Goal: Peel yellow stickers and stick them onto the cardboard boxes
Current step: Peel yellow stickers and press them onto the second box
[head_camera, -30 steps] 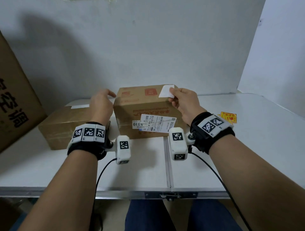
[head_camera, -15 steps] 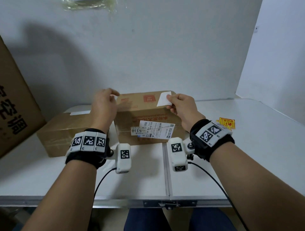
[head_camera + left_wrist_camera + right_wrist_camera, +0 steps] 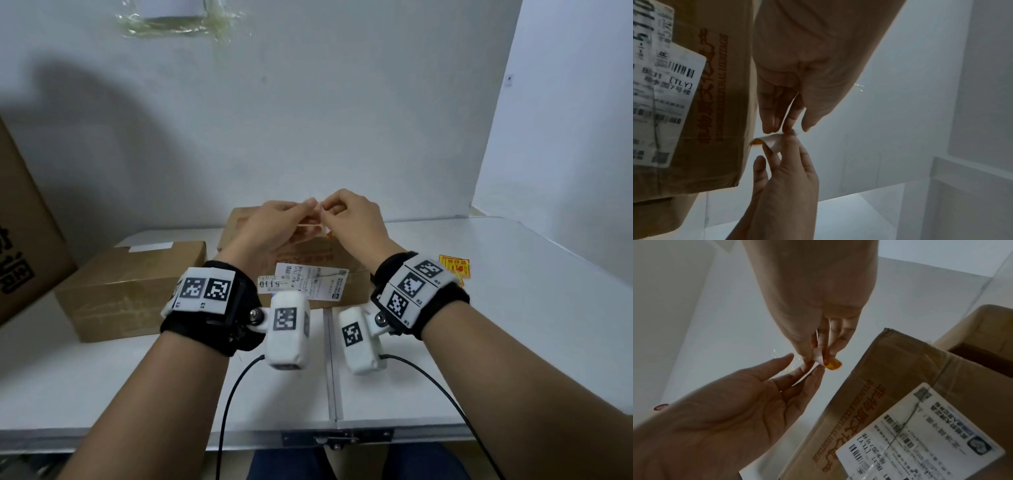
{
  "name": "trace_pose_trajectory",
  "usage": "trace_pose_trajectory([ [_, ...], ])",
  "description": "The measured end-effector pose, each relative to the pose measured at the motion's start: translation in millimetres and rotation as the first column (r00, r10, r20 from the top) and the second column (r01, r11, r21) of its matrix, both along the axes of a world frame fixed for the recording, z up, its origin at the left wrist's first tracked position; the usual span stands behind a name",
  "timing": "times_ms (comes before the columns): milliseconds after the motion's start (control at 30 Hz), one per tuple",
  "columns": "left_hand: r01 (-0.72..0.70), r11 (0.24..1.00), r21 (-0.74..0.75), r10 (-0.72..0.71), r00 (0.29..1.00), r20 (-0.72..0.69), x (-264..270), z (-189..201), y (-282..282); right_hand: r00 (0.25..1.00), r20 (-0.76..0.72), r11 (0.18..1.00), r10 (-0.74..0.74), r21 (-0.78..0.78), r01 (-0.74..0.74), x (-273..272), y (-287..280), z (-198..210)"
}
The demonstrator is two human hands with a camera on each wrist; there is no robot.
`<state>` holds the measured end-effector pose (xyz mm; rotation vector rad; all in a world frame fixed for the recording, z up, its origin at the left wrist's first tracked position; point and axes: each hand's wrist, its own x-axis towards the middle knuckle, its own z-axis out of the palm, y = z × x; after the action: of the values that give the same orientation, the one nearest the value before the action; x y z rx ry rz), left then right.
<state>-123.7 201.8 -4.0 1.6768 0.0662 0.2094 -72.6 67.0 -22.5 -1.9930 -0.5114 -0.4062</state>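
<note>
Head view — high, facing forward and down over the counter (image 3: pixel 513 308). Wrist views — close, along the fingers; both share the labelled box (image 3: pixel 719 113).

The cardboard box (image 3: pixel 308 255) at 12 o'clock is matt brown card under glossy clear tape, with a smooth paper label (image 3: pixel 310 281). The sticker (image 3: pixel 831 365) looks glossy yellow on white backing; the table (image 3: pixel 513 308) is smooth matt white, metal-edged at 6 o'clock

On your box (image 3: pixel 719 113), red print reads "INTANGIBLE CULTURAL HERITAGE" beside Chinese characters. Its label (image 3: pixel 663 97) shows "[TLY]", barcodes and a large "5110". The big carton (image 3: pixel 20 240) at your left bears black Chinese characters.
</note>
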Motion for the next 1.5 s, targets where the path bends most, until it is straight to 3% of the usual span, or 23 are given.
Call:
trace_pose_trajectory([
  [167, -0.022, 0.998, -0.052, 0.021, 1.000, -0.007, -7.1, 4.1, -9.6, 0.998, 0.045, 0.989, 0.038, -0.143, -0.032, -5.4, -5.7, 1.8],
  [267, -0.049, 0.999, -0.006, 0.049, 0.999, 0.015, -3.7, 4.2, -11.4, 0.996, 0.074, 0.961, 0.043, -0.277, -0.021, -9.1, -5.8, 6.2],
  [600, -0.090, 0.994, -0.069, 0.091, 0.996, 0.017, 6.7, 1.6, 5.5, 0.969, 0.128, 0.913, 0.210, -0.380, -0.148, -13.9, -3.7, 8.0],
  [700, -0.109, 0.994, -0.012, 0.110, 0.994, 0.020, 9.6, 1.5, 11.7, 0.980, 0.044, 0.947, 0.195, -0.268, -0.177, -11.2, -4.8, 8.4],
  [867, -0.170, 0.963, 0.207, 0.170, 0.985, 0.020, 14.2, 0.7, 25.7, 0.984, -0.012, 0.980, 0.177, -0.091, -0.178, -3.9, -8.5, 9.0],
  [967, -0.134, 0.966, 0.219, 0.134, 0.991, 0.013, 16.5, 1.1, 29.1, 0.982, -0.040, 0.982, 0.186, 0.024, -0.185, -3.2, -7.5, 8.1],
  [1133, -0.035, 0.989, 0.146, 0.045, 0.997, -0.065, 20.7, 3.1, 34.5, 0.986, -0.057, 0.987, 0.154, 0.053, -0.151, 1.2, -2.1, 8.4],
  [1267, -0.018, 0.994, 0.111, 0.018, 1.000, 0.002, 21.2, 3.7, 36.9, 0.987, -0.054, 0.984, 0.154, 0.101, -0.148, 7.4, 1.6, 12.0],
  [1500, -0.202, 0.912, 0.356, 0.164, 0.977, 0.135, 29.4, 15.3, 44.2, 0.977, -0.084, 0.976, 0.197, 0.111, -0.188, 25.0, 15.2, 18.6],
])
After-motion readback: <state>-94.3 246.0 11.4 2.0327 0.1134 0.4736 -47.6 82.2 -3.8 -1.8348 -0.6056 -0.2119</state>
